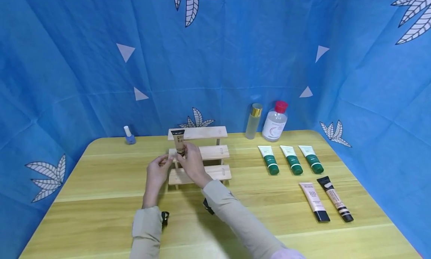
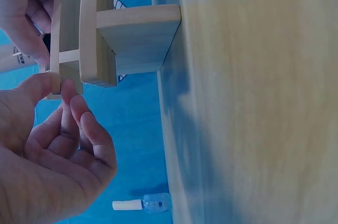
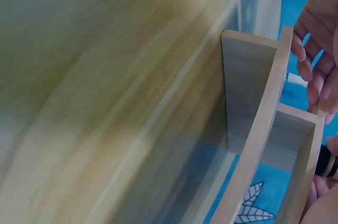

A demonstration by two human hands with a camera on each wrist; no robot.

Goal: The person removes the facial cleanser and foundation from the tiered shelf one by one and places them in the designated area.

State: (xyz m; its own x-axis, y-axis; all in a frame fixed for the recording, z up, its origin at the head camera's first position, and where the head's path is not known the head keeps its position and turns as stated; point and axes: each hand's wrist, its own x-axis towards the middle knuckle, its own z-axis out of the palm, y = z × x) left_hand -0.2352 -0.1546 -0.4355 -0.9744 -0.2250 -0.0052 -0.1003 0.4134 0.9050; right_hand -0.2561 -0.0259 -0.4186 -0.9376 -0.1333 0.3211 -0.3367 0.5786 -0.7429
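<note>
A three-step wooden display rack (image 1: 215,152) stands toward the back of the table. My right hand (image 1: 194,165) grips a small beige tube with black ends (image 1: 179,141) near its lower end. The tube is upright, its lower black cap right at the middle step. With thumb and fingertips, my left hand (image 1: 156,175) pinches the left end of that same step. In the left wrist view the left thumb and index finger close around the board's end (image 2: 56,82). The right wrist view shows part of the black cap (image 3: 323,160) behind the board.
Blue nail polish (image 1: 130,136) stands at the back left. A gold-capped bottle (image 1: 253,122) and a red-capped bottle (image 1: 274,124) stand right of the rack. Several tubes lie at the right: green-and-white ones (image 1: 291,160), a pink BB tube (image 1: 314,202), a black-ended tube (image 1: 335,199).
</note>
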